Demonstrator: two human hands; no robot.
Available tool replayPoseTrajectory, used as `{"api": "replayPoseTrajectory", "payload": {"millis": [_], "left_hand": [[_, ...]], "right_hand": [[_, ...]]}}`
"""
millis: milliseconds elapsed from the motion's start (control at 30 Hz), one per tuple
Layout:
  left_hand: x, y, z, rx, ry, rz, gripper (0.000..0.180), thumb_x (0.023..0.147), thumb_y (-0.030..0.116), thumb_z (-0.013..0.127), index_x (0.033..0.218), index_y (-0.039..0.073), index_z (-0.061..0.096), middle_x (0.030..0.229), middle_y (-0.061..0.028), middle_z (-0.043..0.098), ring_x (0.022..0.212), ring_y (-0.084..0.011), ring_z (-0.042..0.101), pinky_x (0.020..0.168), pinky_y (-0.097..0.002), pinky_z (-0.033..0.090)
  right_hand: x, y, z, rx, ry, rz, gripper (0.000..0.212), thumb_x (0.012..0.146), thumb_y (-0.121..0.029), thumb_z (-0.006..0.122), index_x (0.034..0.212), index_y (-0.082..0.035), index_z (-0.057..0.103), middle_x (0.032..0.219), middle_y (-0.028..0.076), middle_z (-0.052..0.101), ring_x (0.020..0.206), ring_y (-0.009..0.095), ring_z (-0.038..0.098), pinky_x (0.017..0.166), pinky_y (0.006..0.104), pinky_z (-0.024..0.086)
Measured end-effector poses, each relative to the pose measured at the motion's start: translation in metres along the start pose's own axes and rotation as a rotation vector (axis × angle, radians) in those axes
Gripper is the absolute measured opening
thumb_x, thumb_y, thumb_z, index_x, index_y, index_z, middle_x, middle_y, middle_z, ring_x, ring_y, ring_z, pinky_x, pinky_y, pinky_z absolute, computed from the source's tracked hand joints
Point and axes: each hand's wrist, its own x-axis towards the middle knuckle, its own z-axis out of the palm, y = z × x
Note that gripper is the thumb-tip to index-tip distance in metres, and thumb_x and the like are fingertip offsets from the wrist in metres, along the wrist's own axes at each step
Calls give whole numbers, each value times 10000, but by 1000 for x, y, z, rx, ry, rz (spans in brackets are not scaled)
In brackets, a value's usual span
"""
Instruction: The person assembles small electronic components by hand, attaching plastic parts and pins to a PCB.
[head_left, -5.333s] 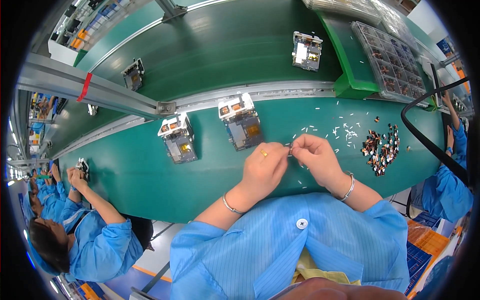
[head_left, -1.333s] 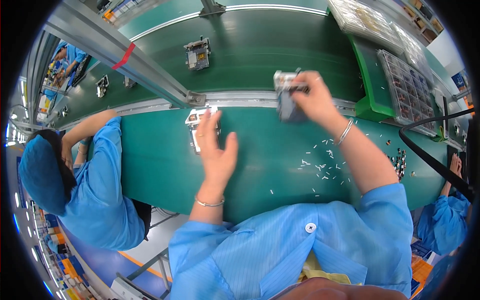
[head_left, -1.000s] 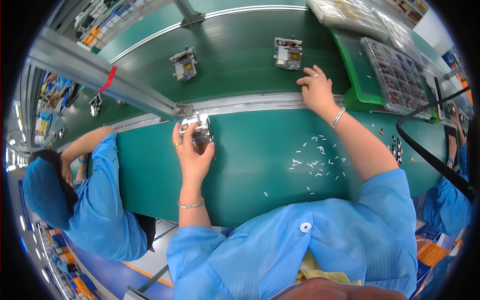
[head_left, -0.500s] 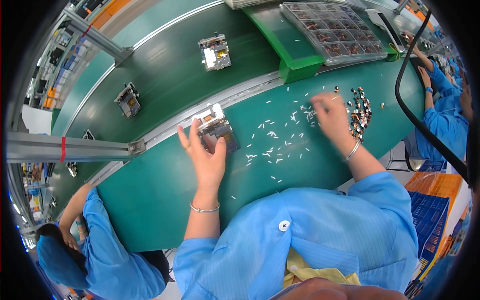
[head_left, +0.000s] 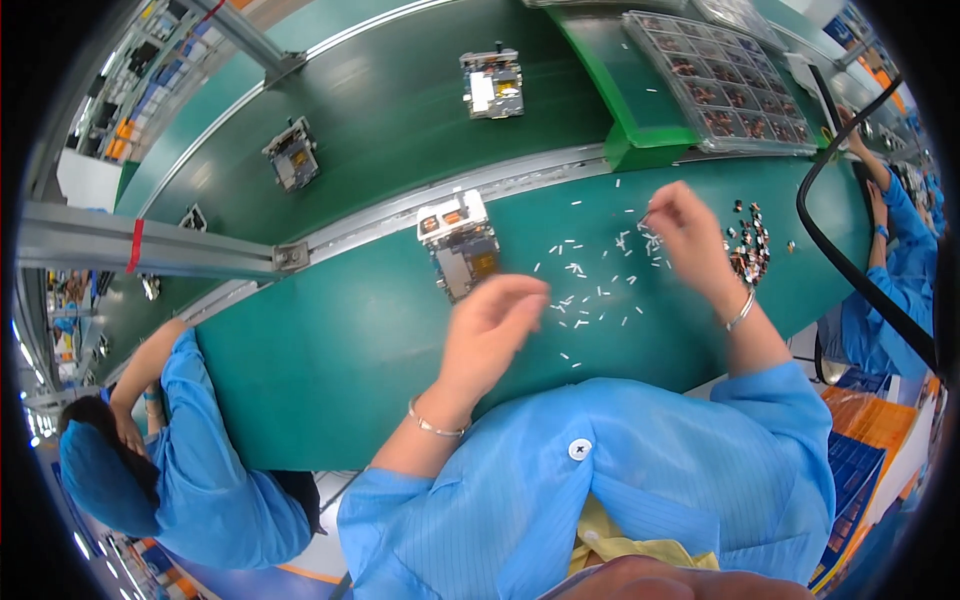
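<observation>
On the green tabletop (head_left: 330, 370), one circuit board with white frame (head_left: 458, 246) is placed. Beside it, small white strips (head_left: 575, 269) are scattered, and farther right a pile of tiny parts (head_left: 752, 248) is gathered. On the rear green surface (head_left: 390, 120), further circuit boards (head_left: 492, 86) are laid.

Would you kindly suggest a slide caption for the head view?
Left hand near a circuit-board unit, right hand at scattered white pieces on a green worktable.

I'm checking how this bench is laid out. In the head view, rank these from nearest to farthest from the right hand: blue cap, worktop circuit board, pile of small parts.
From the right hand:
1. Pile of small parts: just to its right.
2. Worktop circuit board: to its left.
3. Blue cap: far left, on another person.
</observation>
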Motion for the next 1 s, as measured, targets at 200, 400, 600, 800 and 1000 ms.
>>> {"api": "replayPoseTrajectory", "payload": {"millis": [200, 400, 600, 800, 1000], "left_hand": [[8, -8, -7, -678, -259, -319, 157, 947, 138, 590, 1014, 0, 625, 858, -78, 649, 660, -110, 596, 462, -193, 423], [-6, -15, -19, -307, -8, -97, 86, 916, 52, 603, 981, -2, 624, 862, -69, 657, 641, -108, 599, 473, -208, 432], [-2, -17, -12, 751, 302, 672, 129, 789, -42, 676, 898, 8, 629, 833, -95, 647, 659, -172, 605, 547, -281, 482], [-4, -15, -7, 958, 272, 890, 189, 720, -71, 700, 879, 10, 638, 828, -115, 639, 706, -257, 617, 586, -323, 504], [-10, -26, -4, 452, 240, 490, 133, 812, -22, 672, 936, 3, 632, 842, -84, 654, 710, -185, 619, 562, -274, 487]], "right_hand": [[-27, -57, 73, 197, -336, -243, 169, 829, 81, 602, 926, -37, 530, 887, 64, 538, 820, 183, 550, 746, 279, 460], [-25, -57, 96, 71, -246, -320, 124, 819, 29, 647, 896, -34, 574, 931, 92, 590, 812, 217, 590, 741, 296, 500], [-35, -48, 101, 452, -369, 337, 43, 887, -58, 616, 861, -30, 598, 823, -21, 585, 722, 37, 504, 637, 208, 430], [-40, -52, 105, 586, -330, 387, 66, 906, -74, 591, 848, -46, 602, 766, -68, 532, 700, 7, 461, 591, 193, 387], [-42, -43, 102, 26, -300, 157, 83, 848, 6, 608, 926, -23, 608, 805, 3, 566, 730, 85, 549, 653, 228, 447]]}}
